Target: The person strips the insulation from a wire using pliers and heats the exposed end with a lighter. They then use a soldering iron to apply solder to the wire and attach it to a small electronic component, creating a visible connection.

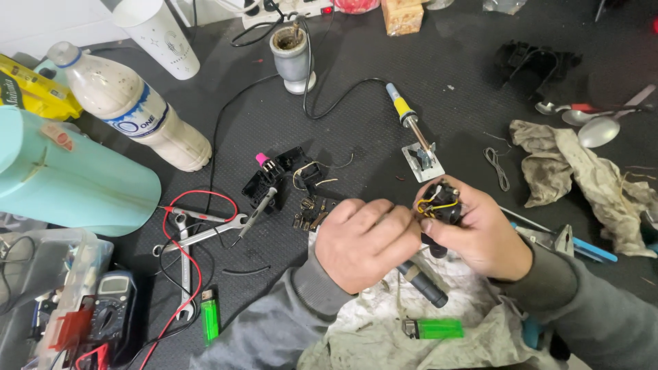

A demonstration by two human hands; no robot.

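Observation:
My right hand [483,236] grips a small black electrical part [442,202] with yellow and orange wires looping out of its top. My left hand [363,240] is closed beside it, fingers pressed against the same part and its wires. Under both hands a dark cylindrical handle [423,284] lies on a dirty white cloth [384,322]. A soldering iron [410,123] with a yellow-and-blue handle rests on its small metal stand [422,163] just beyond my right hand. Loose black connector pieces [274,178] and small components [310,209] lie left of my hands.
Two green lighters [210,315] [432,329], wrenches [195,236], red probe leads [199,205], a multimeter [110,312] in a clear box, a turquoise flask [62,175], a plastic bottle [130,106], a white cup [159,34], a grey metal cup [293,58], spoons [593,120], a rag [582,175].

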